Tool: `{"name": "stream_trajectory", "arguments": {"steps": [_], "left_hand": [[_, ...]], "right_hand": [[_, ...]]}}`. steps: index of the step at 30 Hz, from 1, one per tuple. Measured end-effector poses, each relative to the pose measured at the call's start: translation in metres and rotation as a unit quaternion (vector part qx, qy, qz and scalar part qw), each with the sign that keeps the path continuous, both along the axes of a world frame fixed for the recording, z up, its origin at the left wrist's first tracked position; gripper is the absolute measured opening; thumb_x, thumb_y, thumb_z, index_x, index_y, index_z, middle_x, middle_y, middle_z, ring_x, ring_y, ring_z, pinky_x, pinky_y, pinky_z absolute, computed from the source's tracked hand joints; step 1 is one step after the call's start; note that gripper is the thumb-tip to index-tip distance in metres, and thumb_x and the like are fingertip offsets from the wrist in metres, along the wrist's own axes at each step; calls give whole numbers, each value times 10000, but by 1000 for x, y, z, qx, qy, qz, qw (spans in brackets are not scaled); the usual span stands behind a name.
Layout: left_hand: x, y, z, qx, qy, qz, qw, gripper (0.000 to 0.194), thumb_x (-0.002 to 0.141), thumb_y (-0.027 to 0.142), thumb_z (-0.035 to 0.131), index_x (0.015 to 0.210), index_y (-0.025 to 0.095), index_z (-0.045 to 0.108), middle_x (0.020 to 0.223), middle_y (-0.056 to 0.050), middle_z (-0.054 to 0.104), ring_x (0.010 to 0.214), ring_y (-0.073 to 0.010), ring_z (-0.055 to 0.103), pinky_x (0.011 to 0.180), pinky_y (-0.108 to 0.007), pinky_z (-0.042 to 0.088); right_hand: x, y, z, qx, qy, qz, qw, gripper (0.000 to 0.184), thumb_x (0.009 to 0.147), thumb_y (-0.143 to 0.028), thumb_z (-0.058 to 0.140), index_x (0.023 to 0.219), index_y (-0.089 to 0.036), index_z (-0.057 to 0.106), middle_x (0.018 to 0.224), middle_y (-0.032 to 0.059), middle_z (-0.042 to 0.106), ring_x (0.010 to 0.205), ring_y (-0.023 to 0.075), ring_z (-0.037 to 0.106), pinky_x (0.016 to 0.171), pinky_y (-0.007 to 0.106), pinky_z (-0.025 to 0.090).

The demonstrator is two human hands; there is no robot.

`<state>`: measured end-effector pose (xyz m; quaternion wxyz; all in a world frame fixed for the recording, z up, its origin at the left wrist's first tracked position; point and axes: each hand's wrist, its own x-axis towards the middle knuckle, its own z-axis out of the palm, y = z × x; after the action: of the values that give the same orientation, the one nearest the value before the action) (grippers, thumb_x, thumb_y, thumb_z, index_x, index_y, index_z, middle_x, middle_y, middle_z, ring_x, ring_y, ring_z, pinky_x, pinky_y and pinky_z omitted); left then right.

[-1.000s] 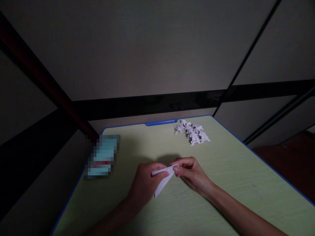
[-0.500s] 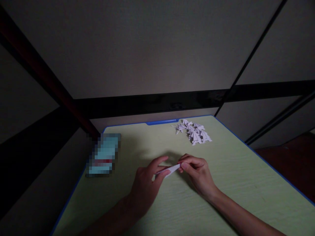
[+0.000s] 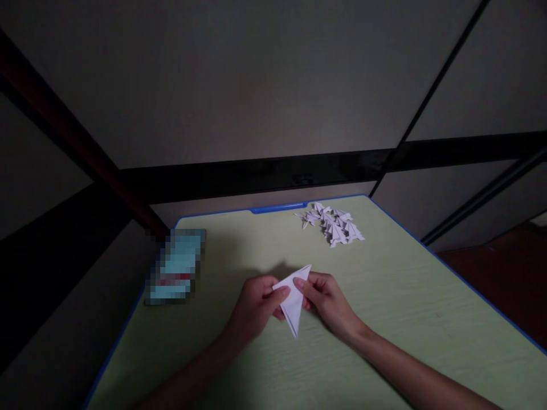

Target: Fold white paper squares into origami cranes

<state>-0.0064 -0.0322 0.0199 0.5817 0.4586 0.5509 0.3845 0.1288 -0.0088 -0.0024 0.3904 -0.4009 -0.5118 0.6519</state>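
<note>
A white sheet of folded paper [image 3: 294, 304], roughly triangular with one point toward me, is held between both hands over the table. My left hand [image 3: 260, 299] pinches its left corner, thumb on top and fingers underneath. On the other side, my right hand [image 3: 325, 293] grips the right edge, its thumb pressing the upper face. The fingers beneath the paper are partly hidden. Beyond my right hand lies a cluster of several small folded white paper figures [image 3: 337, 230], pointed and pleated.
The pale green table [image 3: 405, 319] has a blue edge and a blue groove [image 3: 278, 208] at its far side. A pixelated light-blue flat object [image 3: 182, 265] lies at the left. Directly behind the table stands a panelled wall [image 3: 256, 85] with a dark band.
The paper has turned from nearly edge-on to showing its flat triangular face. My left fingers, spread before, have closed on it. My right thumb has shifted onto the upper face.
</note>
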Motion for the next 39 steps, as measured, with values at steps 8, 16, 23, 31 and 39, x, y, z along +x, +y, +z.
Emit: {"name": "stream_trajectory", "arguments": {"steps": [8, 16, 23, 31, 39], "left_hand": [[0, 2, -2, -102, -92, 30, 990, 201, 565, 288, 605, 573, 96, 548, 412, -15, 586, 357, -107, 534, 368, -178, 366], [-2, 5, -5, -186, -165, 79, 965, 82, 593, 158, 594, 550, 93, 568, 400, -15, 591, 334, -81, 524, 341, -146, 354], [1, 4, 1, -194, -174, 99, 960, 87, 637, 109, 555, 554, 96, 578, 403, -19, 603, 351, -87, 550, 347, -137, 388], [2, 3, 1, -135, -140, 113, 974, 94, 588, 175, 606, 557, 94, 570, 383, -11, 591, 338, -93, 541, 345, -144, 391], [-2, 3, 6, -47, -80, 133, 987, 131, 585, 218, 605, 542, 100, 569, 413, 2, 599, 355, -82, 533, 367, -148, 393]], "right_hand": [[3, 0, 3, -118, 12, 62, 991, 348, 667, -355, 536, 423, -113, 479, 310, -55, 421, 268, 11, 311, 298, 149, 177], [0, -6, 11, -256, 65, 41, 964, 223, 584, -181, 522, 380, -91, 519, 286, -20, 487, 234, 12, 390, 275, 103, 264], [-1, -6, 10, -295, 152, 22, 943, 233, 553, -197, 670, 434, -92, 500, 334, -34, 521, 260, 2, 428, 289, 77, 300], [3, -5, 7, -301, 158, 55, 939, 211, 555, -215, 706, 540, -68, 556, 408, -17, 561, 329, 11, 479, 345, 89, 347], [8, -3, 5, -246, 122, 116, 955, 170, 562, -181, 700, 603, -77, 571, 484, -13, 582, 400, 16, 494, 419, 114, 356]]}}
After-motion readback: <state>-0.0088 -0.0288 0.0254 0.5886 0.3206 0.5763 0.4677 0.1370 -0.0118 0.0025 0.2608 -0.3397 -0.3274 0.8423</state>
